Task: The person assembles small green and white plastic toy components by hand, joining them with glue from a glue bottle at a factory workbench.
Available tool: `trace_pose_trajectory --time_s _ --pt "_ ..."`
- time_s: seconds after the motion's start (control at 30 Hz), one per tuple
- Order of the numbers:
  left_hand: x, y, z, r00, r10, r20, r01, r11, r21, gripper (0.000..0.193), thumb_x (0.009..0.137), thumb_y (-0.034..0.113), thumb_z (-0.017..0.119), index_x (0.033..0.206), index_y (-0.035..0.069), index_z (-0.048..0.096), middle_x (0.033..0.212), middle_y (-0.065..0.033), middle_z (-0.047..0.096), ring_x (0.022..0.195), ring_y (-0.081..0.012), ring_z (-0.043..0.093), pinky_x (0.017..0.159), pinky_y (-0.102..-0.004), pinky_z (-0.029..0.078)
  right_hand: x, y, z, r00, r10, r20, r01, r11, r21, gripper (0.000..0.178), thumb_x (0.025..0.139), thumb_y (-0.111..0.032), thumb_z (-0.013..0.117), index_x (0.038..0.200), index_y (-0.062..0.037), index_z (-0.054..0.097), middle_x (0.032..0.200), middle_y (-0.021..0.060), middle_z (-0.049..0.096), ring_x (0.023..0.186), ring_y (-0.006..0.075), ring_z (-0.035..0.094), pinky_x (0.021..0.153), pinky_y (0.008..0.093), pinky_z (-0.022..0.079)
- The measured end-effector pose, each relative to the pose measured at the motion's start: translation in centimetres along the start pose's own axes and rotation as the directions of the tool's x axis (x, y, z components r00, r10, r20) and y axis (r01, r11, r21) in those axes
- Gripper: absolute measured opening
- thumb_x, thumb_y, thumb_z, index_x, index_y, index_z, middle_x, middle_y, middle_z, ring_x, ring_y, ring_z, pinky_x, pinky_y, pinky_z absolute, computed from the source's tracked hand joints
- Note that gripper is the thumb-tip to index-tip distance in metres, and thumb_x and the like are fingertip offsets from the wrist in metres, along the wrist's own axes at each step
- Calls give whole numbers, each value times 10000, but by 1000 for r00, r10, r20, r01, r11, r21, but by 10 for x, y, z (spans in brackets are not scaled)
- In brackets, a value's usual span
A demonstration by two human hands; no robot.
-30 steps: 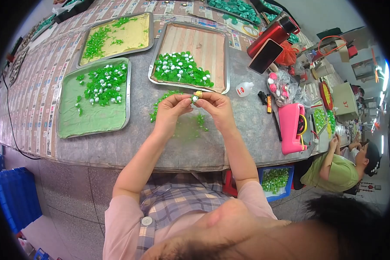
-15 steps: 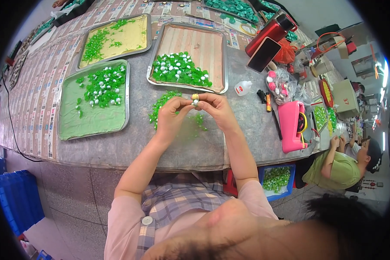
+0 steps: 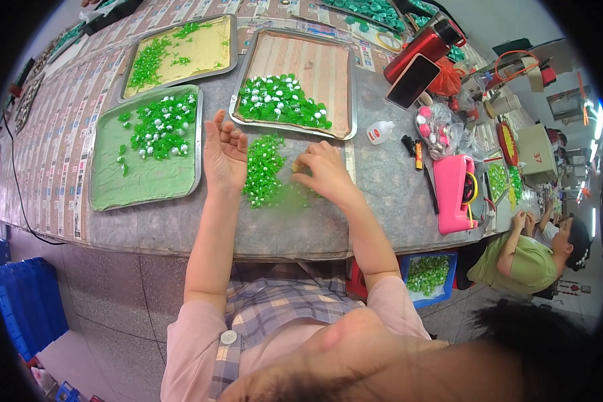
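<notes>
My left hand (image 3: 226, 155) is raised between the green-lined tray (image 3: 100, 175) and a loose pile of small green pieces with white bits (image 3: 264, 171). Its palm faces up, the fingers are loosely curled and apart, and nothing shows in it. On the other side of the pile, my right hand (image 3: 326, 173) is low over the table, thumb and fingers pinched around a small yellow piece (image 3: 297, 167). White balls with green leaf-like parts lie in the green-lined tray and in the pink-lined tray (image 3: 301, 50) beyond my hands.
A yellow-lined tray (image 3: 204, 57) with green bits stands at the back left. To the right are a white squeeze bottle (image 3: 380, 132), a phone (image 3: 413, 80) against a red flask (image 3: 425, 50), and a pink tape dispenser (image 3: 452, 197). A co-worker in green (image 3: 522, 261) sits far right.
My hands have come apart. The left moved left and up and opened; the right dropped toward the table, keeping the yellow piece. The white-and-green part that was between them no longer shows there.
</notes>
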State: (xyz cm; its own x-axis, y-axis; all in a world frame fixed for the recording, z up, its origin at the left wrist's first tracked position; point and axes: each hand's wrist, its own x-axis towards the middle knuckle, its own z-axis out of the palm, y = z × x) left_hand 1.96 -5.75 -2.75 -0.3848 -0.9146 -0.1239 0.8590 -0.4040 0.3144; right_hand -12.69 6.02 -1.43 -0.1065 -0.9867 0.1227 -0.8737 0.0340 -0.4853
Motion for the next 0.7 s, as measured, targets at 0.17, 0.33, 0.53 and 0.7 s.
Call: trace_pose_trajectory --time_s 0.17,0.33,0.53,0.7 --pt "-9 -11 2 985 -156 76 139 972 191 207 798 212 506 933 55 499 719 10 520 626 -55 498 583 -184 464 5 -6 2 995 -79 60 85 989 -121 159 644 -182 600 702 -45 546 773 59 493 791 221 430 710 323 328" --pt "-24 -27 7 929 -365 55 268 769 580 164 787 190 523 873 50 536 749 -4 535 664 -73 508 599 -211 454 7 9 -9 990 9 -138 73 814 576 123 681 -136 599 716 -42 527 881 49 498 871 169 441 774 291 317" --pt "-36 -37 13 740 -668 84 579 695 427 212 774 194 536 913 36 506 790 -24 535 708 -83 522 635 -205 477 7 2 2 956 120 -269 154 575 804 98 702 -112 586 729 -39 526 934 65 503 937 159 430 826 270 307" --pt "-29 -38 4 790 -603 113 542 772 331 178 771 179 541 892 51 512 813 -31 544 723 -90 523 639 -208 473 4 -4 -11 820 97 -564 280 792 543 155 707 -76 568 843 -44 500 958 89 504 898 180 463 796 288 341"
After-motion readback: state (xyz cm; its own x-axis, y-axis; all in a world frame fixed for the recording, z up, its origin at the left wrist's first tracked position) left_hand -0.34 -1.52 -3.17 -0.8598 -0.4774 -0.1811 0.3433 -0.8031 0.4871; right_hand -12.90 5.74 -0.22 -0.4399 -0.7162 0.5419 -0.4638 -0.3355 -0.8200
